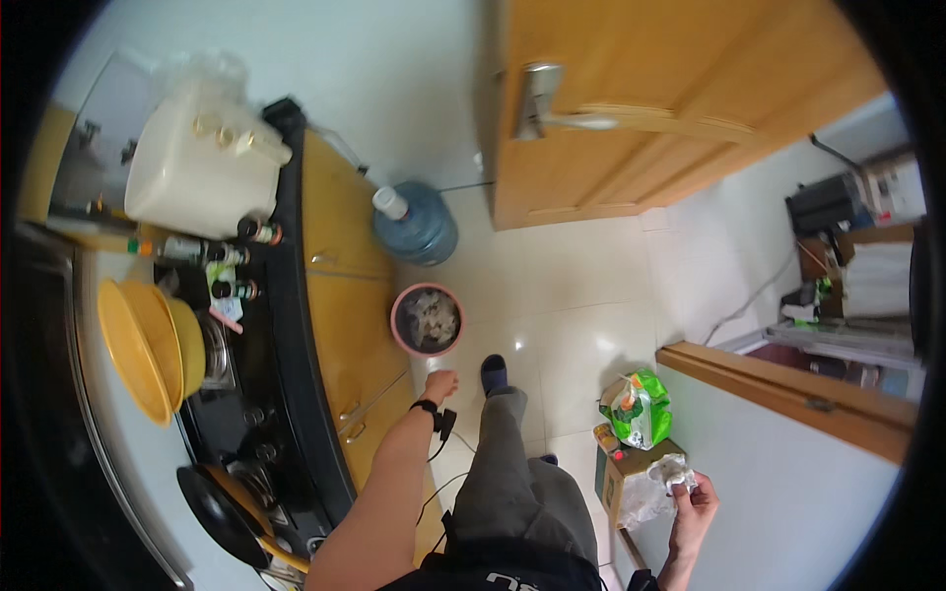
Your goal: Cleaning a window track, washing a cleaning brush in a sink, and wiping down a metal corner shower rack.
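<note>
My right hand (695,506), at the lower right, pinches a crumpled white piece of paper or plastic (671,470) between thumb and fingers. Just below and left of it, a clear plastic bag (641,504) hangs over a cardboard box (613,484). My left hand (441,385) hangs in front of my left leg with its fingers curled in, and no object shows in it. Beyond that hand, a pink-rimmed bin (395,336) stands on the floor against the cabinets, with crumpled waste (432,318) inside.
A blue water bottle (421,233) stands past the bin. To the left run yellow cabinets (347,310) under a black counter with a stove. A wooden door (665,111) stands ahead. On the right are a green bag (650,406) and a wood-edged partition (783,391). Cables trail by my left leg.
</note>
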Demonstrator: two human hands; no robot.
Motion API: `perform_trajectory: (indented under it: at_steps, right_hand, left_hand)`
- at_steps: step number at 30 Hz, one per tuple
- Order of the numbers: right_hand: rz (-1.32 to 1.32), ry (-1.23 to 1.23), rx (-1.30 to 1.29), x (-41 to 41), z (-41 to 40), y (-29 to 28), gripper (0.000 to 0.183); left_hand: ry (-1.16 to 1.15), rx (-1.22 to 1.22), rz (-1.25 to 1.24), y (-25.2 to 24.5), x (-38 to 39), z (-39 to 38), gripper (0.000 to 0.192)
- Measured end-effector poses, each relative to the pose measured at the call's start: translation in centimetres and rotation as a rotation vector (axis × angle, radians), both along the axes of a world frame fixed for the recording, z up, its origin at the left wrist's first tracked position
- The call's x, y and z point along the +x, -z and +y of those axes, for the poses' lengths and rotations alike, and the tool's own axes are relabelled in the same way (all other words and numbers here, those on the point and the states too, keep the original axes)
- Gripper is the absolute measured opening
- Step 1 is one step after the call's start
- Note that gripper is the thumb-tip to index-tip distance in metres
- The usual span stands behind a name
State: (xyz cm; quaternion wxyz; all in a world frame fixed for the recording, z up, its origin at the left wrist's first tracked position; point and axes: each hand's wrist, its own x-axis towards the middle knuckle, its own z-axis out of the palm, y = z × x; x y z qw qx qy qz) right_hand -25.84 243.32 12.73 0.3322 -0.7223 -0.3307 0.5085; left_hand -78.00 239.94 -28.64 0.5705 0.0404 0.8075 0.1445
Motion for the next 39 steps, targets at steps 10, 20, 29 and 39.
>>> perform_trajectory:
  at_steps: [10, 20, 29, 39]
  right_hand:
    - [-0.054, 0.648, 0.234, 8.6, -22.5, -6.2, 0.023]
    - [-0.239, 1.511, 0.304, 13.2, -57.5, -0.9, 0.023]
    - [-0.412, 2.043, 0.359, 11.2, -76.5, -0.6, 0.023]
    - [-0.555, 2.332, 0.289, 20.4, -91.5, -0.2, 0.023]
  left_hand:
    - [0.655, 0.069, -0.025, -10.6, 9.8, 4.3, 0.026]
    - [1.357, 0.327, 0.019, -13.6, 30.8, 3.3, 0.014]
    - [2.013, 0.158, -0.037, -16.4, 53.8, -5.7, 0.024]
    - [2.15, 0.049, -0.2, -11.4, 73.6, -14.6, 0.025]
